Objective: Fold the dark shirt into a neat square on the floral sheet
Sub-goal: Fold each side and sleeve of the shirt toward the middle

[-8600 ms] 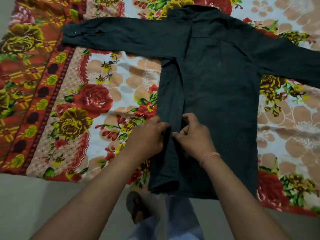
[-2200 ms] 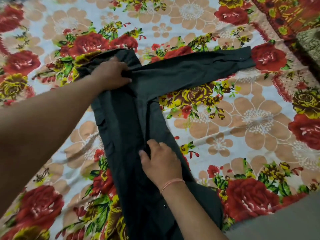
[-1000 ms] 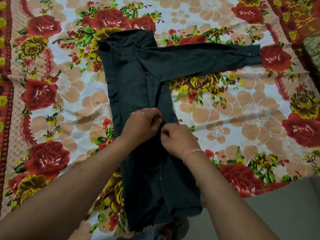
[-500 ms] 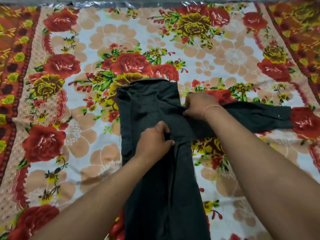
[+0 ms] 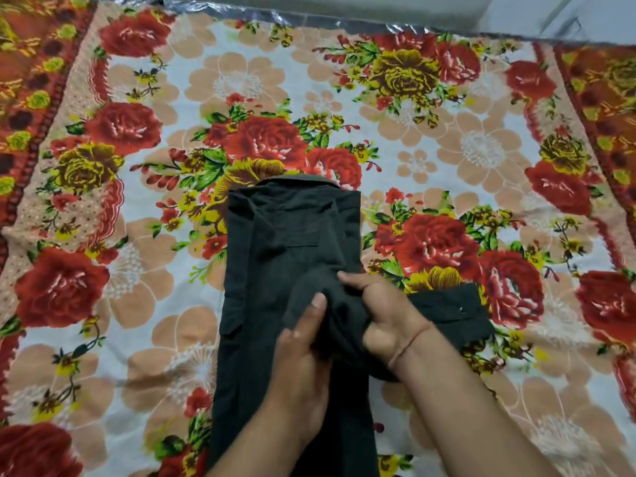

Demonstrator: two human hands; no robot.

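The dark shirt (image 5: pixel 285 242) lies on the floral sheet (image 5: pixel 241 84) as a long narrow strip, collar end away from me, both sides folded in. Its right sleeve is bunched over the strip's middle, and the cuff (image 5: pixel 451 309) still sticks out to the right on the sheet. My right hand (image 5: pixel 385 311) grips the bunched sleeve cloth from the right side, a thin thread band on its wrist. My left hand (image 5: pixel 303 352) holds the same bunch from below, thumb up on the fabric. The strip's near end is hidden under my arms.
The sheet's red patterned borders (image 5: pixel 31 84) run down both sides. A shiny foil-like strip (image 5: pixel 309 18) and pale floor lie beyond the far edge. Open sheet surrounds the shirt left and right.
The right sleeve, stretched out to the right half a second ago, has been pulled in and down over the body. Both hands now hold it bunched at the strip's middle.
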